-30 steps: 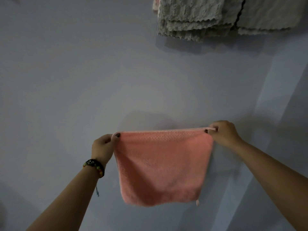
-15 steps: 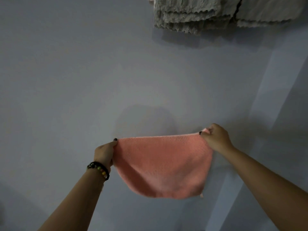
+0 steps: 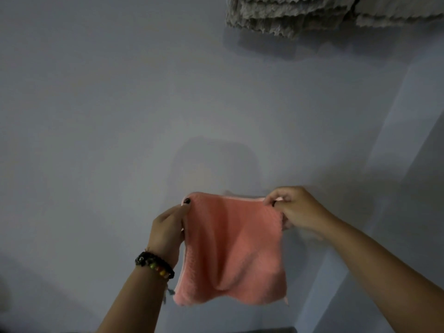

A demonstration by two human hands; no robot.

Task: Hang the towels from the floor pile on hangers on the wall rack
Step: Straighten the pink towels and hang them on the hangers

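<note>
A pink towel (image 3: 230, 251) hangs in the air in front of a pale wall (image 3: 108, 104), held up by its two top corners with loose vertical folds down its middle. The left hand (image 3: 168, 229) pinches the top left corner, thumb on the near face; a beaded bracelet (image 3: 155, 264) circles that wrist. The right hand (image 3: 295, 207) grips the top right corner with curled fingers. Well above, at the top edge of the wall, grey towels (image 3: 288, 18) hang in overlapping layers with scalloped lower hems, casting a shadow below them.
</note>
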